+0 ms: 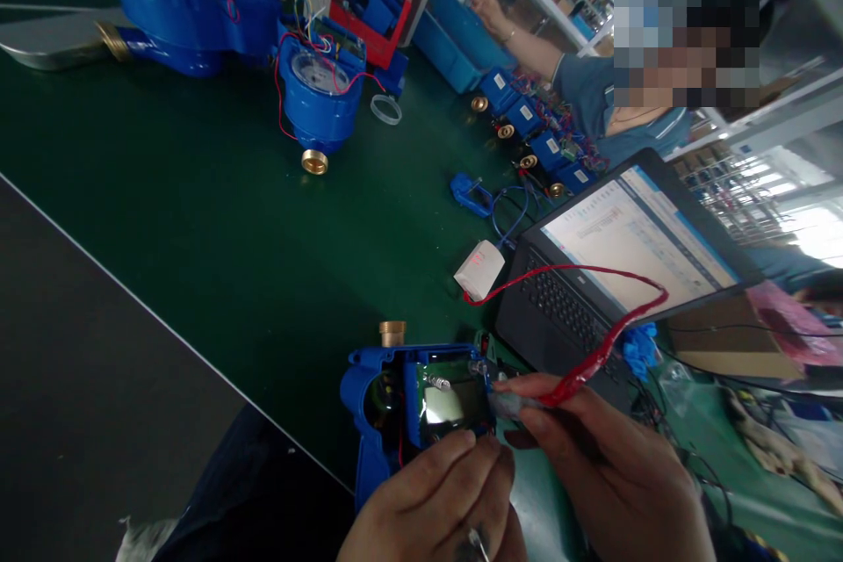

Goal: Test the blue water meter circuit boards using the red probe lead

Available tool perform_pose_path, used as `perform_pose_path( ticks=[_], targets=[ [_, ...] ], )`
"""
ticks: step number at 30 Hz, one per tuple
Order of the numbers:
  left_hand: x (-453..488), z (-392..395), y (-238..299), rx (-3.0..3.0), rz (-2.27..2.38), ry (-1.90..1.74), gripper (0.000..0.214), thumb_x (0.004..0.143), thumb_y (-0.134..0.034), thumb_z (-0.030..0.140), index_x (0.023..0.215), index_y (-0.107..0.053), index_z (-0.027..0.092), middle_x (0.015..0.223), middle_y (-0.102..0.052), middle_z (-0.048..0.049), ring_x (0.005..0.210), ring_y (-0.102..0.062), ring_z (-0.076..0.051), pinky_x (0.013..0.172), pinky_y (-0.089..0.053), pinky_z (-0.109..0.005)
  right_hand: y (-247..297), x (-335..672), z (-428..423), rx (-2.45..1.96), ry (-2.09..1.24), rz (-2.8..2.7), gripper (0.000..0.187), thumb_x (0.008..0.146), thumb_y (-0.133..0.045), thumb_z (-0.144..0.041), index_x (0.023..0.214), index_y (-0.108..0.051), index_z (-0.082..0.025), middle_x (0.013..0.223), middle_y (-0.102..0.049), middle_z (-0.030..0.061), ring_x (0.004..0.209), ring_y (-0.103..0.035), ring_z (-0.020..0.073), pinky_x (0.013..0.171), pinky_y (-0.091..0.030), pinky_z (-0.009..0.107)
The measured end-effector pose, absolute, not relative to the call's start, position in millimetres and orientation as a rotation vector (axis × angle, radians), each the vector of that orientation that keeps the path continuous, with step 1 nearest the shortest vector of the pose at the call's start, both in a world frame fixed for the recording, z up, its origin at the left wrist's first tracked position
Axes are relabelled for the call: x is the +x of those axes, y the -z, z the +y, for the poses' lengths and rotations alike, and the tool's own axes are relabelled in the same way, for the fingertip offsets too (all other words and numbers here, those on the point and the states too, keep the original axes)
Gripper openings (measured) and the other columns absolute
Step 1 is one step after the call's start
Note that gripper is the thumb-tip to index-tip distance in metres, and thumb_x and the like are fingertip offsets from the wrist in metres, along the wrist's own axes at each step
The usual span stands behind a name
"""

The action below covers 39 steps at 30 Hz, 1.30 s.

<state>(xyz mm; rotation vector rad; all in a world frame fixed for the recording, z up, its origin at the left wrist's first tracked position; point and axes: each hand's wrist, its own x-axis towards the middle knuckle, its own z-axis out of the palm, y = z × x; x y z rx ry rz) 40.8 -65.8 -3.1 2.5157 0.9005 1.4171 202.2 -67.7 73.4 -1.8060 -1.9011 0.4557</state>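
A blue water meter (359, 386) lies at the table's front edge, its brass threaded end (393, 333) facing away from me. Its housing is uncovered and shows a green circuit board with a small display (454, 402). My left hand (441, 500) closes its fingers over the meter's near right edge; the fingertips' undersides are hidden. In my right hand (625, 465), thumb and fingers pinch the greyish plug end of a red-wrapped cable (596, 360), its tip close to the board's right side. Whether the tip touches the board I cannot tell. The cable loops back to a white box (480, 270).
An open laptop (572, 307) stands right of the meter. Farther back are two more blue meters (320, 110) (190, 9), a clear ring (385, 110), a red bin (401, 18) and a row of blue units (527, 116). A co-worker (593, 97) sits across the table.
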Motion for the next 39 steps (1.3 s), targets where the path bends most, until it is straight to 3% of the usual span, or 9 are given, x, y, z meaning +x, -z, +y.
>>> perform_pose_path(
  ticks=[3, 7, 18, 24, 30, 39],
  targets=[
    [41.8, -66.5, 2.3, 2.493, 0.906, -1.418, 0.034, 0.097, -0.040, 0.017, 0.079, -0.069, 0.022, 0.098, -0.074, 0.0073, 0.102, -0.060, -0.007, 0.111, -0.031, -0.023, -71.6, 198.1, -69.4, -1.850, -0.476, -1.743, 0.013, 0.087, -0.058, -0.022, 0.092, -0.069, -0.025, 0.080, -0.074, -0.0021, 0.054, -0.067, 0.0106, 0.050, -0.055, 0.014],
    [42.4, -67.1, 1.4, 2.495, 0.913, -1.408, 0.033, 0.097, -0.041, 0.018, 0.080, -0.069, 0.022, 0.098, -0.074, 0.0078, 0.102, -0.060, -0.007, 0.107, -0.034, -0.020, -70.6, 199.4, -68.1, -1.833, -0.429, -1.799, 0.012, 0.084, -0.060, -0.021, 0.089, -0.071, -0.024, 0.080, -0.074, -0.0004, 0.059, -0.069, 0.0141, 0.054, -0.057, 0.018],
    [43.0, -69.5, 6.1, 2.508, 0.876, -1.414, 0.033, 0.097, -0.041, 0.021, 0.079, -0.069, 0.020, 0.097, -0.074, 0.0053, 0.103, -0.060, -0.008, 0.117, -0.020, -0.028, -70.4, 203.6, -67.2, -1.755, -0.448, -1.921, 0.019, 0.085, -0.059, -0.016, 0.097, -0.067, -0.029, 0.084, -0.074, -0.0061, 0.063, -0.069, 0.0086, 0.058, -0.054, 0.010],
    [41.8, -68.1, 5.3, 2.499, 0.901, -1.405, 0.031, 0.096, -0.043, 0.019, 0.080, -0.069, 0.021, 0.099, -0.073, 0.0058, 0.103, -0.060, -0.008, 0.113, -0.029, -0.023, -68.9, 199.1, -67.6, -1.836, -0.485, -1.774, 0.013, 0.084, -0.060, -0.021, 0.090, -0.071, -0.025, 0.080, -0.074, -0.0017, 0.059, -0.068, 0.0124, 0.054, -0.055, 0.017],
    [41.9, -67.9, 5.3, 2.506, 0.894, -1.410, 0.033, 0.098, -0.041, 0.025, 0.081, -0.070, 0.021, 0.099, -0.073, 0.0057, 0.104, -0.059, -0.008, 0.113, -0.028, -0.024, -69.3, 197.9, -66.3, -1.868, -0.560, -1.705, 0.012, 0.083, -0.060, -0.022, 0.089, -0.071, -0.023, 0.081, -0.074, 0.0017, 0.064, -0.069, 0.0154, 0.054, -0.055, 0.020],
    [41.5, -65.7, 2.8, 2.490, 0.891, -1.432, 0.032, 0.095, -0.042, 0.016, 0.080, -0.069, 0.021, 0.097, -0.074, 0.0059, 0.103, -0.059, -0.008, 0.112, -0.029, -0.023, -67.7, 202.6, -65.5, -1.818, -0.624, -1.708, 0.012, 0.084, -0.062, -0.021, 0.090, -0.071, -0.025, 0.079, -0.074, -0.0013, 0.057, -0.068, 0.0113, 0.055, -0.054, 0.016]
  ],
)
